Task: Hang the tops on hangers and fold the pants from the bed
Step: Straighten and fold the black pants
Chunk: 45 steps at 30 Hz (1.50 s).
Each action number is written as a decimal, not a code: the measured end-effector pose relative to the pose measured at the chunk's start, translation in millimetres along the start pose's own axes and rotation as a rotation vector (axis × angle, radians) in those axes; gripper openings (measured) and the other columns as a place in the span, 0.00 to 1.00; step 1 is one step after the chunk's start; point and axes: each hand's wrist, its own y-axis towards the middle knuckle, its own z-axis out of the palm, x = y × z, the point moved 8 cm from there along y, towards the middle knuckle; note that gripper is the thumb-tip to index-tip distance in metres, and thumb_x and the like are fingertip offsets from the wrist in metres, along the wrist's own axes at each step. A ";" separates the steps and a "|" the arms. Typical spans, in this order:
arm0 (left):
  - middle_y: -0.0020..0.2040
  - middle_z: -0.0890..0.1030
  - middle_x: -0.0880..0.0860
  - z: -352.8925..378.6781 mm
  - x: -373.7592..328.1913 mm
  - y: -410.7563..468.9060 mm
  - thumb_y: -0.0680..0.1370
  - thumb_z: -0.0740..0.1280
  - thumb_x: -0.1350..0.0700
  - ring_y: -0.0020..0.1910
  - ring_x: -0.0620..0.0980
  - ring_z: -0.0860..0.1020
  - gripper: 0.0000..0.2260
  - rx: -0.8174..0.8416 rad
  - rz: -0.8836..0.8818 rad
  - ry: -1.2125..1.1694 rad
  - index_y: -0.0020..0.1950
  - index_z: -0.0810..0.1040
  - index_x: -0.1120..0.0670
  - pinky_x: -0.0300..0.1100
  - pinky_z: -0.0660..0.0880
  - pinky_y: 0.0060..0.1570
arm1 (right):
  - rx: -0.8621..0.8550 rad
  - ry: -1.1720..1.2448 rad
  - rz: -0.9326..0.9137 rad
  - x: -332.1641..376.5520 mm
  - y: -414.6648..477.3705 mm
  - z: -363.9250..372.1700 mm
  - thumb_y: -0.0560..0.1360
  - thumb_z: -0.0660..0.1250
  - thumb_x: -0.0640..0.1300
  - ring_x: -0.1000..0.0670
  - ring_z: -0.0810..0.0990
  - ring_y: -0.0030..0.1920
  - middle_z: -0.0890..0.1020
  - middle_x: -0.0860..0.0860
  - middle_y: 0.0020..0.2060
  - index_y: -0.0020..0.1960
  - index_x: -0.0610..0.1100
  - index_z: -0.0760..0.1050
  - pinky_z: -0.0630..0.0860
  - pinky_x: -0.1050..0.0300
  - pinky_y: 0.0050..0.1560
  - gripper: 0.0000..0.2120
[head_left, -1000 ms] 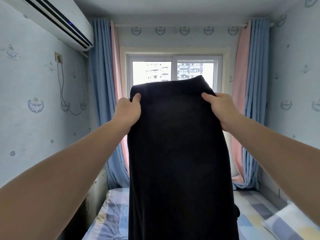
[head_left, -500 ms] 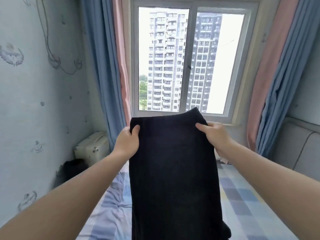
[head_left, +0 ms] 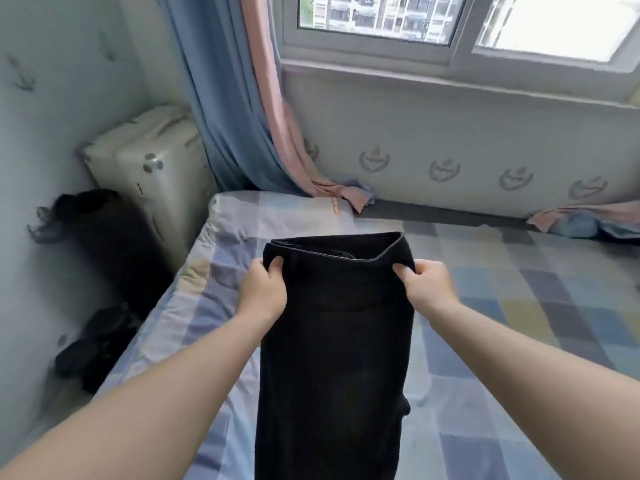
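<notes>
A bed [head_left: 519, 306] with a checked sheet fills the room below the window. The pants-folding step is in hand: the black pants [head_left: 332, 341] hang above the bed's left half, both arms stretched forward, the left hand [head_left: 265, 292] and right hand [head_left: 431, 289] each with fingers [head_left: 275, 265] curled, pinching a waistband corner. Next, I judge, the pants need lowering flat onto the sheet, legs aligned, before folding.

The 2 bare arms reach forward, nearly straight. Left hand [head_left: 265, 289] and right hand [head_left: 429, 285], level, each pinch the pants [head_left: 332, 341], thumbs on the near side.
</notes>
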 end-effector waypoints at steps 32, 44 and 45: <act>0.82 0.40 0.50 145.8 280.5 -223.4 0.82 0.47 0.34 0.81 0.54 0.39 0.31 0.465 0.208 0.907 0.82 0.41 0.42 0.56 0.45 0.78 | 0.627 -0.473 -0.086 -292.6 -157.9 175.9 0.82 0.53 0.60 0.50 0.46 0.81 0.47 0.58 0.81 0.81 0.62 0.46 0.49 0.40 0.77 0.30; 0.83 0.41 0.49 145.3 362.2 -437.2 0.82 0.51 0.37 0.81 0.53 0.42 0.31 0.401 -0.022 0.789 0.82 0.46 0.45 0.54 0.50 0.78 | 0.768 -0.308 -0.057 -408.9 -301.6 138.9 0.83 0.57 0.55 0.54 0.49 0.80 0.53 0.57 0.81 0.82 0.55 0.50 0.53 0.43 0.79 0.30; 0.83 0.41 0.49 143.7 367.7 -444.3 0.82 0.52 0.38 0.81 0.52 0.42 0.31 0.379 -0.039 0.763 0.82 0.47 0.46 0.54 0.51 0.78 | 0.773 -0.289 -0.043 -419.7 -309.2 141.1 0.83 0.57 0.55 0.54 0.49 0.80 0.53 0.57 0.81 0.82 0.54 0.50 0.53 0.44 0.79 0.30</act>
